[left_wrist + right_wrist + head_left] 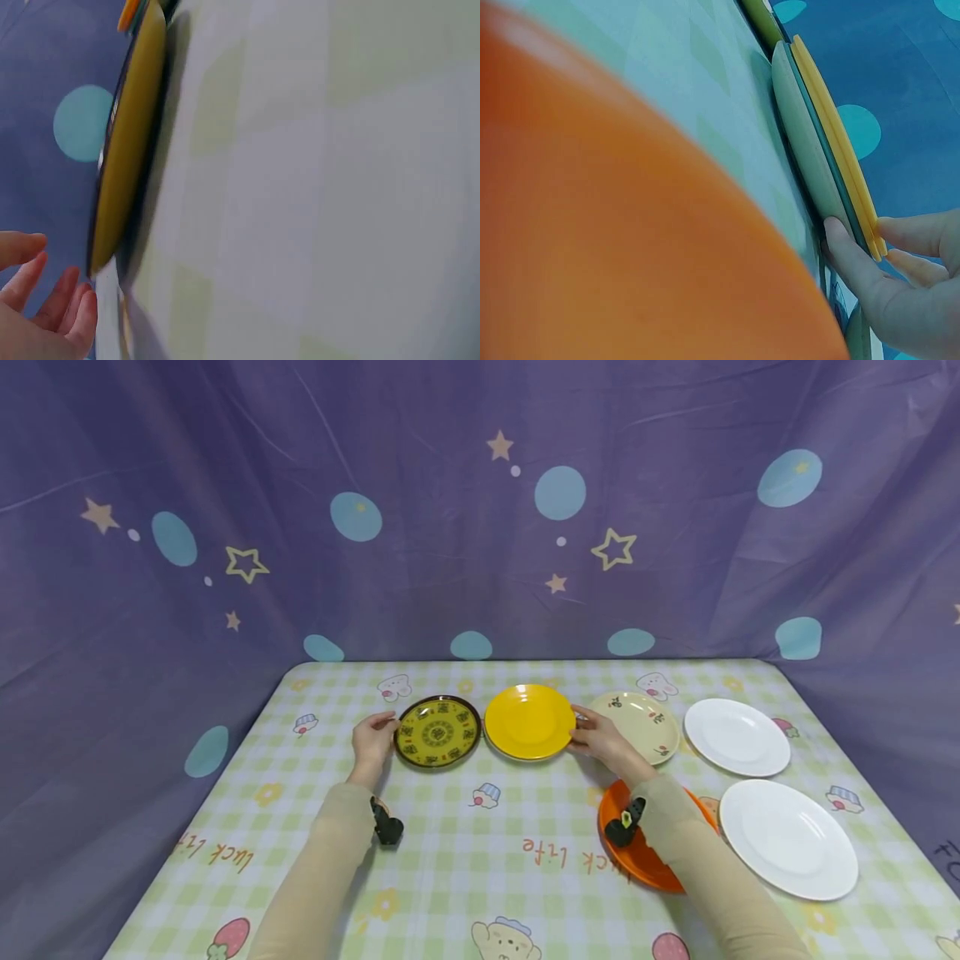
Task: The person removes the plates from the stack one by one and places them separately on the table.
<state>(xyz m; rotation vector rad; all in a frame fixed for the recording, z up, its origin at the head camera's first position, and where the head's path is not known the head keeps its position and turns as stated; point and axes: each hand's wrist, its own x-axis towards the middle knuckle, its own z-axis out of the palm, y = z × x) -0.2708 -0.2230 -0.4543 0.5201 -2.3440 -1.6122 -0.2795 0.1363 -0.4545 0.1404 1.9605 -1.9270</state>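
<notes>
A yellow plate (529,722) lies at the far middle of the table. In the right wrist view it tops a stack, with a teal rim and a pale green plate (808,142) beneath. My right hand (602,737) pinches the stack's right edge, thumb low and fingers at the yellow rim (844,157). Left of the stack is an olive plate (438,732) with a dark brown rim and dark patterns. Beside its left edge is my left hand (372,742); the left wrist view shows its fingers (56,300) spread and loosely bent, apart from the plate.
An orange plate (637,852) lies under my right forearm. Behind the right hand is a cream plate (645,722) with small floral marks. Two white plates, a far one (737,737) and a near one (787,839), lie at the right. A checked cloth (450,860) covers the table.
</notes>
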